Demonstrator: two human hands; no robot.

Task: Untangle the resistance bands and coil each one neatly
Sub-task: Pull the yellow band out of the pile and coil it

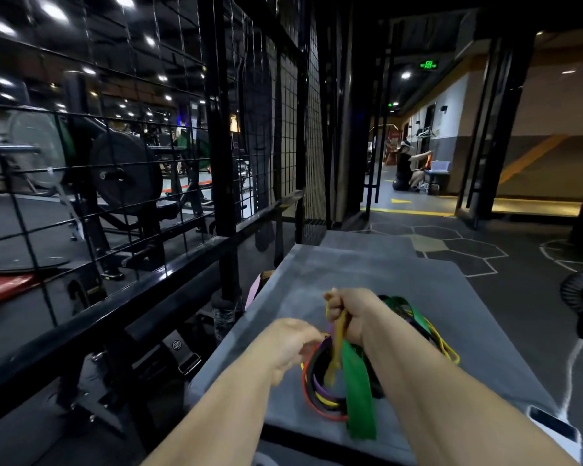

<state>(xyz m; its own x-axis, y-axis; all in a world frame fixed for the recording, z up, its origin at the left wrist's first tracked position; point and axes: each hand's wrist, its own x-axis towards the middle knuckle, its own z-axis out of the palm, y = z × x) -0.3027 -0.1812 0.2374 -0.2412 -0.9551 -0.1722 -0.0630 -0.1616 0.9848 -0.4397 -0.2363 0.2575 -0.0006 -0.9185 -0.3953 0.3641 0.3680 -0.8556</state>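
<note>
The tangled bands [327, 396] are heaped at six o'clock on the bench [418, 297]. A yellow band [338, 338] is clenched in the right grip [349, 312] at the heap's twelve o'clock. The left grip [292, 344], at ten o'clock, is too blurred to judge. The rubber is judged light, limp and clingy; a free loop should be taken.

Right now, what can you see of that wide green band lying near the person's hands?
The wide green band is a flat, bright green strip, rubbery in look and far broader than the others. It lies draped over the tangled pile of red, purple, yellow and black bands on the grey pad, its lower end near the pad's front edge. Its upper end passes under the right hand, which grips a thin yellow band; whether that hand holds the green one too cannot be told.
</note>
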